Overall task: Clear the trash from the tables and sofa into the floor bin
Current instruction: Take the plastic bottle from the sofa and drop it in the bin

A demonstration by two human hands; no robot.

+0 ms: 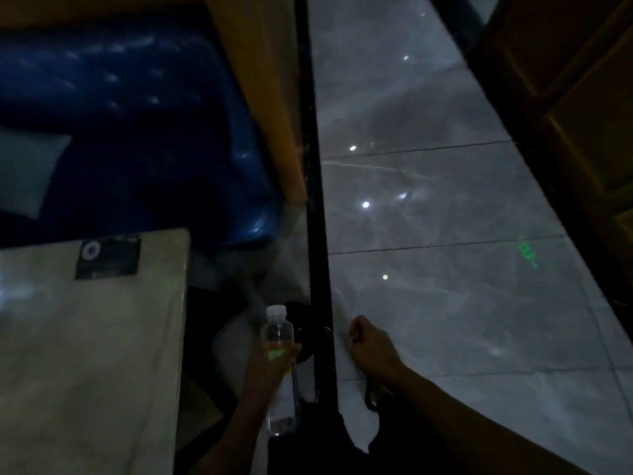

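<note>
Gripping one clear plastic bottle [279, 358] upright, the left hand [270, 366] wraps its fingers around the label, just right of the one pale table [92, 337]. The right hand [371, 347] hangs clenched, right of the bottle, over the grey tiled floor [445, 234].

We can't read any text in this dim frame. The bottle [279, 354] has a label w/ a red band and a green patch, but the print is too blurred to make out. The dark card [108, 257] on the pale table [85, 354] shows a white round mark and faint lines, illegible. On the floor tiles [445, 286] we see a green glowing mark [526, 254], maybe a sign's reflection; chars can't be told.
</note>
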